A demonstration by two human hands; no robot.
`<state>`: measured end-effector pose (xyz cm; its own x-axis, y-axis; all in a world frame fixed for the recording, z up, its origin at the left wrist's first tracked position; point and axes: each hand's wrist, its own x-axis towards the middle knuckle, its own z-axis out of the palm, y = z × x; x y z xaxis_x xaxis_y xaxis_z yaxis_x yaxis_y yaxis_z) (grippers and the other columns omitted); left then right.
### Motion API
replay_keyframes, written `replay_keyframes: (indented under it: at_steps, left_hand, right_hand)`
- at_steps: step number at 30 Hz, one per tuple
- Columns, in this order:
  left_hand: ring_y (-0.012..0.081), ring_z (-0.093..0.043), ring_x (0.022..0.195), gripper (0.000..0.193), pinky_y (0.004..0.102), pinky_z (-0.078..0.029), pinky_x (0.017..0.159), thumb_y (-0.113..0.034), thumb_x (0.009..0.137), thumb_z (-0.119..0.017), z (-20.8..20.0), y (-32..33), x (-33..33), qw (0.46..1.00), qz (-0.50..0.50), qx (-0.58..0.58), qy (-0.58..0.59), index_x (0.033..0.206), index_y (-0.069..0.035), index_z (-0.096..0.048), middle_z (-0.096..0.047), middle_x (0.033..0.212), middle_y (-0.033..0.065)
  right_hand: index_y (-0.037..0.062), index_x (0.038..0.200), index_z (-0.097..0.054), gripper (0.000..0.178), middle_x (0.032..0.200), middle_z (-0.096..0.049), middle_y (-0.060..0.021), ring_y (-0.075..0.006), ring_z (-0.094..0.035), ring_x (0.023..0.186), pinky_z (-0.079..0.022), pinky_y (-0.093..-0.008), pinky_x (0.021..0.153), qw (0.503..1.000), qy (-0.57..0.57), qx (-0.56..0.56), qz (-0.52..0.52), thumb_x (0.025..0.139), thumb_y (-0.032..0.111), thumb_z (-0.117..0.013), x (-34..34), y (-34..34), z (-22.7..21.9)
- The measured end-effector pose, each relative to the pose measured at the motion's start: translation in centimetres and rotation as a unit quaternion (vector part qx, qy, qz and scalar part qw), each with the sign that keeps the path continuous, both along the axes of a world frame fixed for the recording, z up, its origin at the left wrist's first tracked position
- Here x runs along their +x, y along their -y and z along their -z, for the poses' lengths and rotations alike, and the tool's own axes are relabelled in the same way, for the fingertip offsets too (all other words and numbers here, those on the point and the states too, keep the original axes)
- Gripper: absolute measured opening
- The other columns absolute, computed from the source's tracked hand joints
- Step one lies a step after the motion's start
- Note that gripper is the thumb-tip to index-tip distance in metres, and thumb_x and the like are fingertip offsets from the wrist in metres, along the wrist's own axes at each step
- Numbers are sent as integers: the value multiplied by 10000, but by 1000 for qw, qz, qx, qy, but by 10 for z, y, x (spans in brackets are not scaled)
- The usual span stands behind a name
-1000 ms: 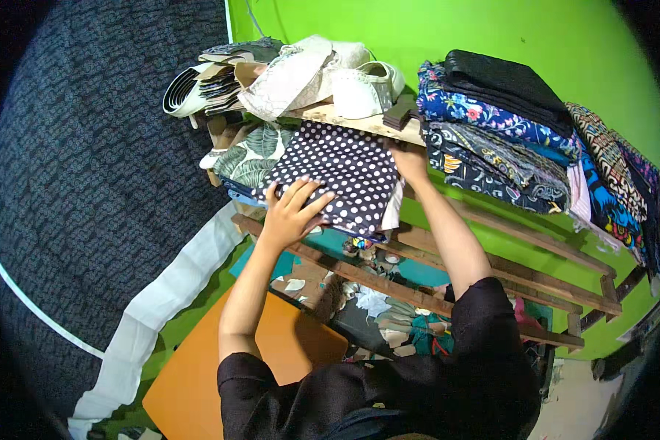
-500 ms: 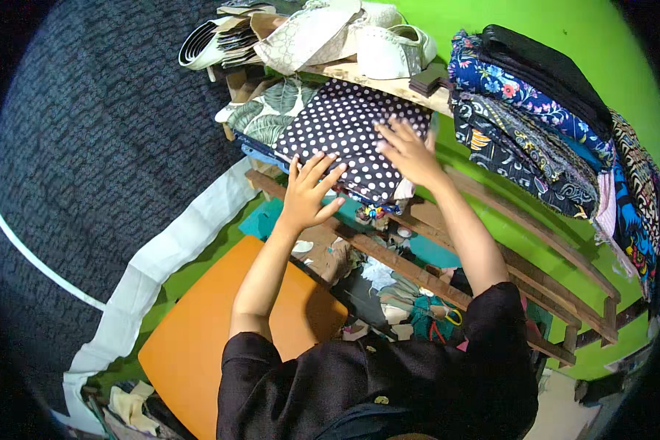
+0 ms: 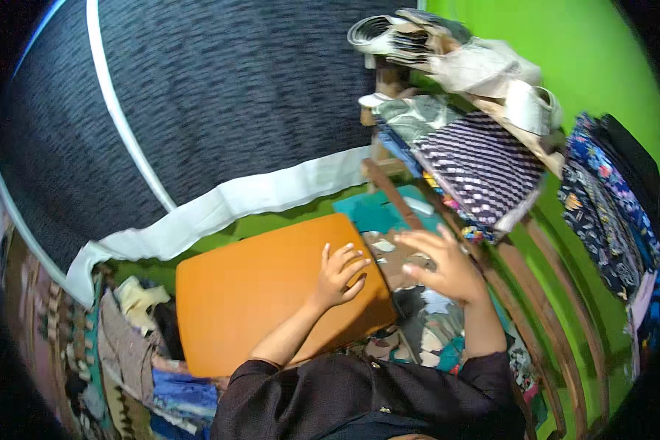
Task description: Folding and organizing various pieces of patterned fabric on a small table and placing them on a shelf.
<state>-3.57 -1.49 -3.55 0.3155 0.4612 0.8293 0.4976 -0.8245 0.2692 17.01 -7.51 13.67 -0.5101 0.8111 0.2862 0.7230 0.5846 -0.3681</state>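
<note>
My left hand (image 3: 339,275) is raised above an orange table (image 3: 264,293), fingers spread and nothing in them. To its right, my right hand (image 3: 444,264) hangs in the air with its fingers apart, also holding nothing. Beyond the hands, a dark polka-dot cloth (image 3: 484,165), smeared by motion, lies folded on top of a stack on a wooden rack. A green leaf-print cloth (image 3: 418,117) lies beside it on the same stack. Neither hand touches the fabric.
White rolled and folded material (image 3: 484,66) lies on the upper shelf. More folded patterned cloths (image 3: 609,213) are stacked at the right. Wooden rails (image 3: 543,323) run along the green wall. Fabric scraps (image 3: 433,334) lie below, and a blue cloth (image 3: 183,392) at lower left.
Both hands have left the polka-dot cloth and drawn back over and beside the orange table. The view has swung left, so the rack now appears farther right.
</note>
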Motion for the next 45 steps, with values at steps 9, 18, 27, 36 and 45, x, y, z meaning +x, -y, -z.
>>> replay_keyframes:
  at_steps: [9,18,27,36,45]
  left_hand:
    - [248,-506,955,282,423,-325,870,-155,713,-624,59,106,-158,979,-163,-107,62,983,-100,-564,-545,967,74]
    - [254,-518,835,147,355,-361,767,-127,708,-623,94,276,-323,857,-474,-159,127,840,-66,-596,-568,847,86]
    - [241,-536,802,112,333,-397,738,-121,700,-656,136,349,-369,779,-563,-182,209,772,-45,-617,-578,806,87]
    - [222,-557,780,271,336,-382,752,-240,714,-643,203,308,-486,721,-578,-298,238,913,-65,-585,-580,823,76]
    - [366,-150,1268,818,582,-177,954,-230,661,-677,258,192,-611,518,-687,-508,-47,1334,-311,-220,-203,1352,214]
  right_hand:
    - [-26,1008,-549,233,913,-591,-94,-154,-553,845,-436,-289,789,853,-414,-311,-65,797,71,-554,-149,14,169]
    - [-29,953,-554,169,841,-574,-71,-130,-549,771,-450,-252,710,797,-419,-426,-85,812,63,-538,-310,62,235]
    - [43,914,-586,234,929,-574,-145,-300,-535,844,-411,-370,790,905,-210,-234,-287,684,83,-574,-449,94,274]
    - [88,1052,-523,363,1115,-450,-160,-329,-398,1058,-279,-415,907,945,-68,-103,-301,695,140,-567,-545,93,331]
    - [68,1014,-535,336,1083,-454,-174,-343,-400,1024,-303,-438,886,952,-91,-98,-276,681,115,-554,-579,59,342]
